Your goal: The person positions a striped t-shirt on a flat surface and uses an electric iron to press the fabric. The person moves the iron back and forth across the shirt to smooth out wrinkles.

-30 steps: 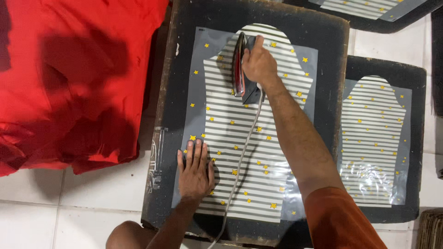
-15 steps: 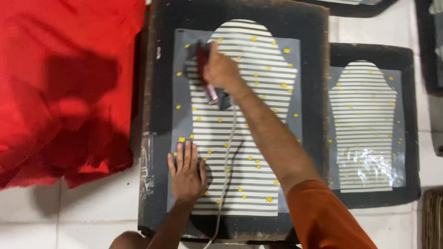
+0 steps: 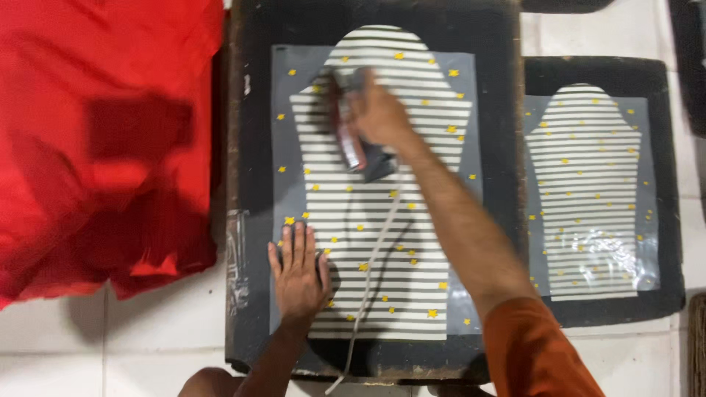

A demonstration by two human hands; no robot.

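My right hand grips the handle of an electric iron, which rests on a clear transfer sheet printed with white stripes and yellow stars. The sheet lies on a dark padded board. The iron's pale cord trails down toward me across the sheet. My left hand lies flat, fingers spread, on the sheet's lower left part and holds it down.
A heap of red cloth covers the floor on the left. A second dark board with the same striped, starred sheet lies on the right. White floor tiles show below the cloth.
The iron and my right hand have slid left and down over the sheet's upper part. My left hand has stayed pressed on the lower left.
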